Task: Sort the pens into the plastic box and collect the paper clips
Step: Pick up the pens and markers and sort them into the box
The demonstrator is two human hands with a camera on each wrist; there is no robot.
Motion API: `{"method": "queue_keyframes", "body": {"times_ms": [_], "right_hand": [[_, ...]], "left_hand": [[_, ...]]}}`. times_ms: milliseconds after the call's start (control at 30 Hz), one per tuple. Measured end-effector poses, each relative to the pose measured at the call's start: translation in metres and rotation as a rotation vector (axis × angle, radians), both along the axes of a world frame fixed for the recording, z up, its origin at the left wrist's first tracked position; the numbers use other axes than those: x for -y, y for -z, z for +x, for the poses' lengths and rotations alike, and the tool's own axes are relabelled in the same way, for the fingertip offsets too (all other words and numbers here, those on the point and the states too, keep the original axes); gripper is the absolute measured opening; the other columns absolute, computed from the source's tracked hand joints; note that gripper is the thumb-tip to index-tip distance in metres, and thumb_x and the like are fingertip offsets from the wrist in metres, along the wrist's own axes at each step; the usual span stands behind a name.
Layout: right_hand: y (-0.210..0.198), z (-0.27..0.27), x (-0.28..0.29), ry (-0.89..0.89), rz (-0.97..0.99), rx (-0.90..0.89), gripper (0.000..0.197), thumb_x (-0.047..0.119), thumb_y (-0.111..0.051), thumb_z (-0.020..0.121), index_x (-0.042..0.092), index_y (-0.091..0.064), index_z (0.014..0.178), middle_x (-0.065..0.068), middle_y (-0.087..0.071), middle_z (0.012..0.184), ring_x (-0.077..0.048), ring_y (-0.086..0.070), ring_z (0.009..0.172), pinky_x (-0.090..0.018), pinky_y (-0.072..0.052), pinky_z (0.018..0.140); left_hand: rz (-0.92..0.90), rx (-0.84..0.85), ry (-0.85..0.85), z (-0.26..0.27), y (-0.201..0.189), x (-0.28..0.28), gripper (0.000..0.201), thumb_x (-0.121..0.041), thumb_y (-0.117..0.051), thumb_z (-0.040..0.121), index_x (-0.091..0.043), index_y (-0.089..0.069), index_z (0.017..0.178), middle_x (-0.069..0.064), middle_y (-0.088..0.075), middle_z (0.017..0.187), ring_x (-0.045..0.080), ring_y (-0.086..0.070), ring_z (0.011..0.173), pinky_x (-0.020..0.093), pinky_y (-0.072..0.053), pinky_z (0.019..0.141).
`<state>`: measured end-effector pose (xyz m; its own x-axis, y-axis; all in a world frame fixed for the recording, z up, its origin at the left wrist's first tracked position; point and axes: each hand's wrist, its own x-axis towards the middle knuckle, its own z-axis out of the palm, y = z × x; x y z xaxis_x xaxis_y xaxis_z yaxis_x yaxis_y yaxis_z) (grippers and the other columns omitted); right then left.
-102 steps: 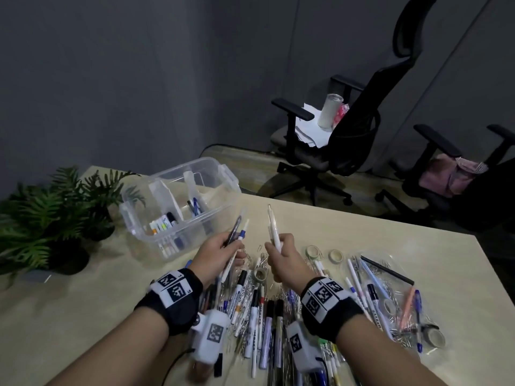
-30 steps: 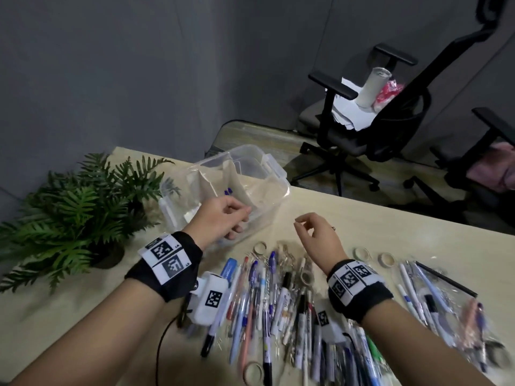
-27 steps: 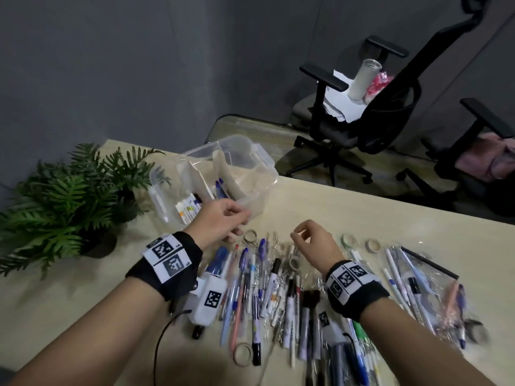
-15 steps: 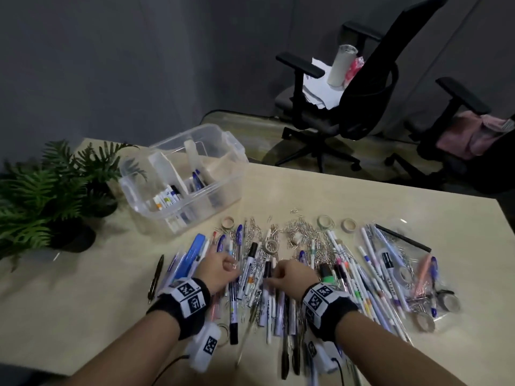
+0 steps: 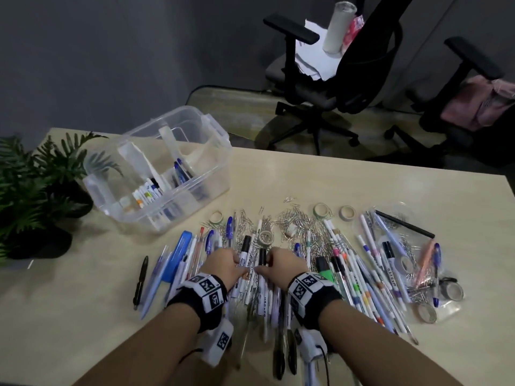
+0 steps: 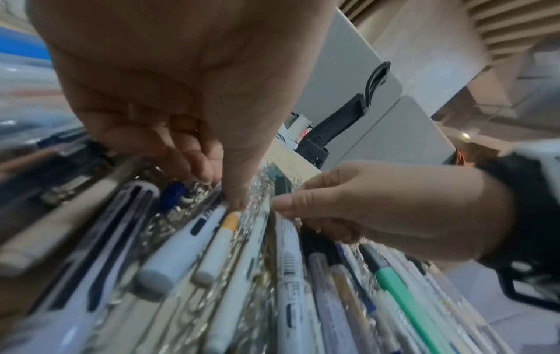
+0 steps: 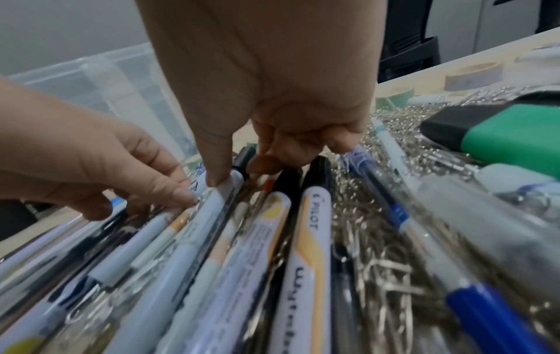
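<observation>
On the pale wooden worktop [image 5: 278, 176], both hands have come down from the clear plastic box [image 5: 178, 151]. Left hand [image 5: 223, 264] and right hand [image 5: 284, 264] fingers now pinch white pens [image 7: 212, 206] to sort next.

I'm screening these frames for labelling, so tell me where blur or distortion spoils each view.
Head view: dim room, straight table edge bowed by the wide lens, pens between the wrists smeared. Left wrist view: left side streaked with motion blur, left hand fairly sharp. Right wrist view: near paper clips soft, "PILOT" marker readable.
</observation>
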<state>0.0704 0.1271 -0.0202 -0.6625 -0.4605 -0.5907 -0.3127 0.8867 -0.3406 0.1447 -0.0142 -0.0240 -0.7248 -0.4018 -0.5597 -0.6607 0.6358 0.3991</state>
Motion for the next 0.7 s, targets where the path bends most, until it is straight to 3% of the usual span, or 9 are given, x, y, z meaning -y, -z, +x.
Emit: {"method": "queue_keyframes", "body": {"times_ms": [133, 200, 333, 400, 500, 567, 633, 667, 700], "right_hand": [[0.001, -0.012, -0.009, 0.161, -0.219, 0.171, 0.03, 0.045, -0.058, 0.09, 0.018, -0.048, 0.096, 0.003, -0.058, 0.077, -0.012, -0.057, 0.063, -0.028, -0.05, 0.056], [-0.003, -0.016, -0.015, 0.316, -0.347, 0.306, 0.024, 0.034, -0.056, 0.093, 0.016, -0.045, 0.105, -0.004, -0.063, 0.085, -0.016, -0.064, 0.067, -0.031, -0.058, 0.061], [-0.006, -0.018, -0.025, 0.524, -0.449, 0.375, 0.024, 0.026, -0.051, 0.096, 0.014, -0.04, 0.113, -0.019, -0.064, 0.095, -0.031, -0.067, 0.076, -0.043, -0.059, 0.068], [-0.006, -0.017, -0.028, 0.548, -0.487, 0.393, 0.026, 0.024, -0.048, 0.098, 0.012, -0.037, 0.117, -0.022, -0.062, 0.095, -0.023, -0.061, 0.065, -0.04, -0.056, 0.061], [-0.01, -0.014, -0.03, 0.614, -0.523, 0.462, 0.029, 0.014, -0.046, 0.099, 0.016, -0.029, 0.122, -0.025, -0.062, 0.096, -0.024, -0.065, 0.063, -0.027, -0.048, 0.045], [-0.013, -0.009, -0.032, 0.651, -0.496, 0.51, 0.035, 0.009, -0.049, 0.096, 0.016, -0.028, 0.123, -0.018, -0.061, 0.09, -0.018, -0.063, 0.054, -0.021, -0.044, 0.039], [-0.011, -0.003, -0.032, 0.573, -0.403, 0.456, 0.039, 0.018, -0.06, 0.092, 0.013, -0.034, 0.12, -0.01, -0.061, 0.088, -0.01, -0.056, 0.047, -0.018, -0.041, 0.039], [-0.009, -0.001, -0.031, 0.491, -0.325, 0.385, 0.041, 0.026, -0.064, 0.089, 0.012, -0.038, 0.117, -0.006, -0.061, 0.088, -0.008, -0.056, 0.05, -0.018, -0.041, 0.041], [-0.007, 0.001, -0.03, 0.406, -0.242, 0.304, 0.043, 0.033, -0.067, 0.087, 0.012, -0.041, 0.114, -0.002, -0.059, 0.088, -0.009, -0.056, 0.057, -0.02, -0.041, 0.044]], "left_hand": [[0.132, -0.018, -0.059, -0.009, -0.002, 0.007, 0.021, -0.035, -0.069, 0.084, -0.018, -0.055, 0.087, -0.003, -0.058, 0.083, 0.011, -0.057, 0.075, 0.026, -0.048, 0.067], [0.218, -0.055, -0.1, -0.012, -0.007, 0.011, 0.017, -0.029, -0.065, 0.087, -0.017, -0.054, 0.089, -0.003, -0.057, 0.084, 0.009, -0.054, 0.072, 0.022, -0.044, 0.061], [0.319, -0.115, -0.168, -0.013, -0.015, 0.019, 0.019, -0.026, -0.057, 0.092, -0.017, -0.047, 0.105, 0.002, -0.055, 0.094, 0.012, -0.053, 0.074, 0.028, -0.046, 0.067], [0.403, -0.104, -0.209, -0.013, -0.019, 0.02, 0.024, -0.02, -0.051, 0.096, -0.016, -0.04, 0.116, 0.011, -0.054, 0.103, 0.018, -0.054, 0.073, 0.034, -0.048, 0.062], [0.474, -0.095, -0.254, -0.01, -0.023, 0.013, 0.04, -0.014, -0.044, 0.098, -0.015, -0.028, 0.135, 0.012, -0.051, 0.113, 0.019, -0.054, 0.073, 0.03, -0.046, 0.055], [0.441, -0.083, -0.261, -0.007, -0.023, 0.007, 0.05, -0.022, -0.049, 0.097, -0.012, -0.026, 0.14, 0.011, -0.05, 0.121, 0.023, -0.056, 0.092, 0.034, -0.048, 0.076], [0.323, -0.046, -0.242, -0.003, -0.021, 0.0, 0.065, -0.036, -0.058, 0.091, -0.008, -0.029, 0.142, 0.011, -0.044, 0.138, 0.027, -0.048, 0.121, 0.037, -0.04, 0.099], [0.275, -0.024, -0.241, -0.002, -0.018, -0.002, 0.067, -0.039, -0.061, 0.089, -0.006, -0.035, 0.14, 0.011, -0.047, 0.136, 0.027, -0.047, 0.123, 0.036, -0.038, 0.101], [0.241, -0.014, -0.242, -0.002, -0.015, -0.005, 0.06, -0.04, -0.063, 0.088, -0.005, -0.044, 0.133, 0.009, -0.055, 0.122, 0.026, -0.051, 0.115, 0.035, -0.041, 0.097]]}}
